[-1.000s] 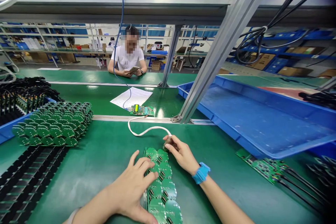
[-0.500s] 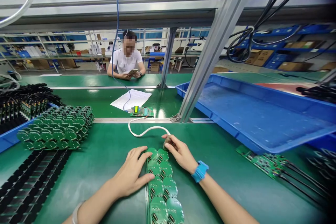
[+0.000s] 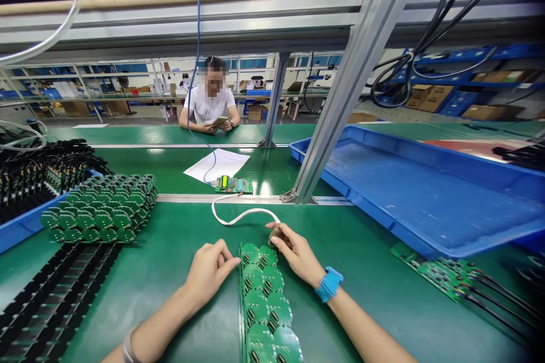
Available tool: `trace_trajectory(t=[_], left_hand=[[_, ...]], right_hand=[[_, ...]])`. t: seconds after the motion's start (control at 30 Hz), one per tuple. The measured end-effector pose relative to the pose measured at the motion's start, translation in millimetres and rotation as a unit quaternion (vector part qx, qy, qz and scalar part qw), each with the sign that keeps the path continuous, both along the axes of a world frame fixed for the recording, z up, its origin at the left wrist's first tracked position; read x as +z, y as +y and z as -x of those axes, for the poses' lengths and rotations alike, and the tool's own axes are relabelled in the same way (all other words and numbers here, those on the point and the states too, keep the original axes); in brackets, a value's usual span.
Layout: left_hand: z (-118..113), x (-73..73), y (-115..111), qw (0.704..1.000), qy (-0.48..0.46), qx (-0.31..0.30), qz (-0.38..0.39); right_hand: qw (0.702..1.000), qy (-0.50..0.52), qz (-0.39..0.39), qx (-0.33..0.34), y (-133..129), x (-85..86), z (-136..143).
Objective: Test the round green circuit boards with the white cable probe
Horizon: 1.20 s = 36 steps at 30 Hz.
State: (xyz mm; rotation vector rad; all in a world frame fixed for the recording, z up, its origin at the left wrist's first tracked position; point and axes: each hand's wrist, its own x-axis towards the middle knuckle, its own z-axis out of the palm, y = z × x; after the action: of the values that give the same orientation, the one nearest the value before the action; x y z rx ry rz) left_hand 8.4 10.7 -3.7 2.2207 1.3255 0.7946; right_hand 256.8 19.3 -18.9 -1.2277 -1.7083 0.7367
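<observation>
A panel of round green circuit boards [image 3: 268, 295] lies in two columns on the green bench before me. My right hand [image 3: 296, 249] grips a brownish, taped-looking probe head [image 3: 276, 233] at the panel's far end. A white cable [image 3: 232, 221] runs from it to a small circuit board with a lit yellow-green display [image 3: 230, 183]. Whether the probe touches a board is hidden by my fingers. My left hand [image 3: 208, 272] is closed, its fingers curled and the thumb against them, beside the panel's left edge. Nothing shows in it.
Stacked round-board panels [image 3: 93, 210] stand left, above black slotted strips [image 3: 63, 295]. A blue tray [image 3: 426, 181] lies right, near a wired green board [image 3: 434, 269]. A metal post [image 3: 340, 91] rises ahead. Beyond a paper sheet [image 3: 217, 164], a person [image 3: 210, 105] sits holding a phone.
My left hand has lifted off the panel's left column and curled from spread fingers to closed. My right hand still holds the probe head at the far end. The view has shifted slightly.
</observation>
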Motion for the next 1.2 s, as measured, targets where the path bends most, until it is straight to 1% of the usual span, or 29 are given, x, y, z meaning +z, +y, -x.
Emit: trace_trajectory(t=[0.13,0.37,0.47,0.77,0.93,1.0,1.1,1.2], left_hand=[[0,-1.3,0,1.000,0.028,-0.010,0.003],[-2,13.0,-10,0.994,0.057,-0.096,0.005],[-2,14.5,-12,0.991,0.061,-0.118,0.009],[-3,9.5,-11,0.991,0.054,-0.120,0.017],[-3,9.5,-12,0.994,0.028,-0.100,0.029],[-2,10.2,-12,0.992,0.025,-0.121,0.024],[-1,12.3,-14,0.983,0.060,-0.172,0.013],[1,15.2,-15,0.977,0.087,-0.191,0.031]], right_hand=[[1.000,0.001,0.003,0.001,1,-1.8,0],[1.000,0.009,0.001,0.003,1,-2.4,0],[1.000,0.003,0.004,0.000,1,-2.0,0],[1.000,-0.003,0.003,-0.003,1,-3.1,0],[1.000,0.005,-0.001,0.004,1,-2.7,0],[1.000,0.008,0.000,0.006,2,-3.2,0],[1.000,0.009,0.006,0.006,3,-4.8,-1],[1.000,0.016,0.011,0.003,2,-6.4,-1]])
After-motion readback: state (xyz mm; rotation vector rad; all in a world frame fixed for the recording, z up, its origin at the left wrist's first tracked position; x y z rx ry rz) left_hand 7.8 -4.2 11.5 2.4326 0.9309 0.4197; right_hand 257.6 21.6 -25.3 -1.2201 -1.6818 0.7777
